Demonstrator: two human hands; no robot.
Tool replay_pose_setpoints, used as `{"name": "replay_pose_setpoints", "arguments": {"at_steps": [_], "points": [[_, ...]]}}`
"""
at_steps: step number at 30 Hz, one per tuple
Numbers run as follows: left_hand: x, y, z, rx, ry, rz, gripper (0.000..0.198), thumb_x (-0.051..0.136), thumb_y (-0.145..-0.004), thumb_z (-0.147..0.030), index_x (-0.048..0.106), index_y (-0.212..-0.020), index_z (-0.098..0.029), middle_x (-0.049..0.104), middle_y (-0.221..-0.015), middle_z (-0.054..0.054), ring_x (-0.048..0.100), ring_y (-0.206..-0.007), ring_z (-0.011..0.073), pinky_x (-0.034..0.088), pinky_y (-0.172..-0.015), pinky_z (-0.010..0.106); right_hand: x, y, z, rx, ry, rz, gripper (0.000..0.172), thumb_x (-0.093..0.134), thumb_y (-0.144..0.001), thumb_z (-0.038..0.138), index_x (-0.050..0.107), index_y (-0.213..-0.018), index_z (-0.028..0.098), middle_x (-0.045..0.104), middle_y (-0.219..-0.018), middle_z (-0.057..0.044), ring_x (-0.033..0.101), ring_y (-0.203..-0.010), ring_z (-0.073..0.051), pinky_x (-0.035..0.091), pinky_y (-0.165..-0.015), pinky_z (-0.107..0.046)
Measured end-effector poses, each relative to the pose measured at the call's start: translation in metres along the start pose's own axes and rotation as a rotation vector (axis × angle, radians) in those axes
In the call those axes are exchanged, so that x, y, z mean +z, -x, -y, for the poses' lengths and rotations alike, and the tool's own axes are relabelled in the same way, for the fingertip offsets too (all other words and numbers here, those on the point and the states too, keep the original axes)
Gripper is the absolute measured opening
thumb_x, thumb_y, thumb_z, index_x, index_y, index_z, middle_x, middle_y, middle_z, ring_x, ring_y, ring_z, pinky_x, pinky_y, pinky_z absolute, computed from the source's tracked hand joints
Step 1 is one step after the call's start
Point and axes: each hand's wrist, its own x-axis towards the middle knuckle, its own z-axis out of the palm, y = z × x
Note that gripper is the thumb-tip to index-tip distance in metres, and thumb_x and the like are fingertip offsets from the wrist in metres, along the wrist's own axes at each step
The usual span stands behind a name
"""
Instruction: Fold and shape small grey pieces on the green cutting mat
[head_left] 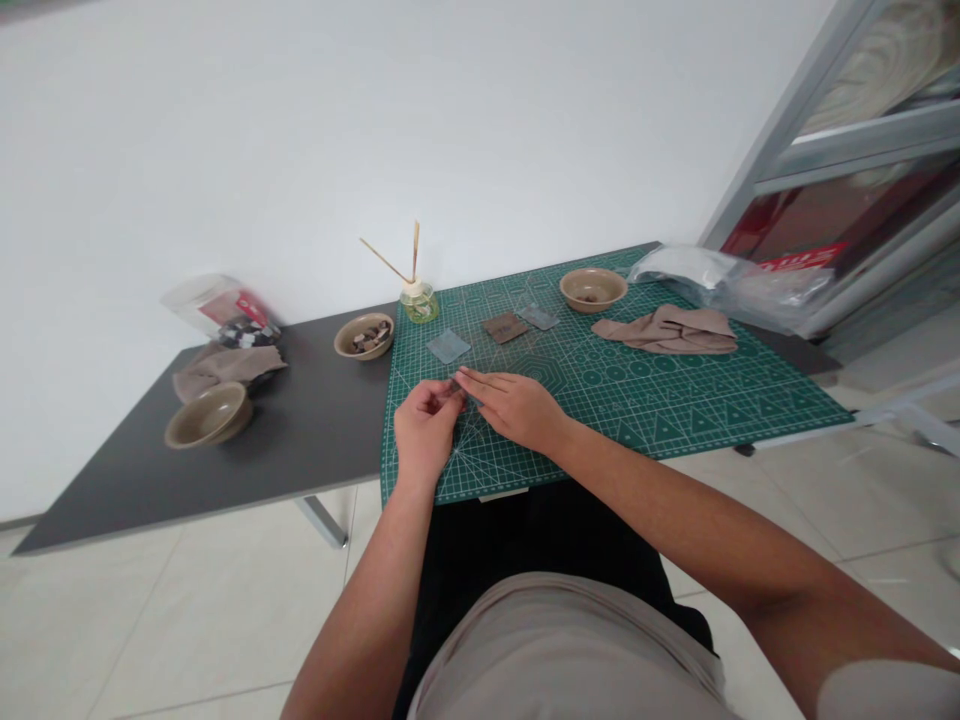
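My left hand (425, 428) and my right hand (511, 408) meet over the near part of a green cutting mat (622, 400). The left fingers curl around a small dark piece (455, 385), which is too small to identify. My right fingertips reach in flat beside it and touch or nearly touch it. Further up the mat lie a pale blue-grey square tile (448, 346), a brown leather-like square (505, 327) and a grey square tile (538, 317), all apart from my hands.
A tan bowl (592, 289) and a folded beige cloth (666, 331) lie on the mat. On the dark table (322, 420) are bowls (364, 335), a cloth (229, 367) and a clear bag (214, 307). A glass jar with reed sticks (418, 301) stands behind the mat.
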Motion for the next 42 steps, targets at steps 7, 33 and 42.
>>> {"name": "replay_pose_setpoints", "arguments": {"at_steps": [7, 33, 42], "points": [[0.0009, 0.0002, -0.0041, -0.003, 0.01, 0.015, 0.011, 0.07, -0.071, -0.022, 0.06, -0.068, -0.019, 0.061, -0.061, -0.004, 0.052, -0.055, 0.0094, 0.041, -0.056, 0.022, 0.0002, 0.0016, 0.0025, 0.026, -0.013, 0.026, 0.047, 0.044, -0.094, 0.011, 0.053, -0.14, 0.013, 0.057, -0.142, -0.015, 0.061, -0.124, -0.024, 0.055, -0.101, -0.042], [0.0028, -0.0025, 0.0029, 0.06, 0.208, -0.02, 0.02, 0.074, -0.076, -0.027, 0.065, -0.093, -0.021, 0.06, -0.07, -0.004, 0.062, -0.065, 0.0112, 0.059, -0.069, 0.029, -0.0039, 0.0013, -0.0023, 0.29, -0.112, -0.078, 0.05, 0.047, -0.092, 0.012, 0.052, -0.141, 0.021, 0.064, -0.135, -0.007, 0.066, -0.115, -0.02, 0.053, -0.097, -0.033], [0.002, 0.0005, 0.0018, -0.075, 0.084, 0.043, 0.02, 0.076, -0.073, -0.032, 0.067, -0.084, -0.017, 0.071, -0.069, 0.0, 0.069, -0.062, 0.0151, 0.057, -0.063, 0.027, -0.0012, 0.0024, -0.0017, 0.169, -0.076, -0.067, 0.048, 0.044, -0.093, 0.012, 0.053, -0.14, 0.018, 0.061, -0.139, -0.007, 0.061, -0.124, -0.019, 0.052, -0.103, -0.032]]}}
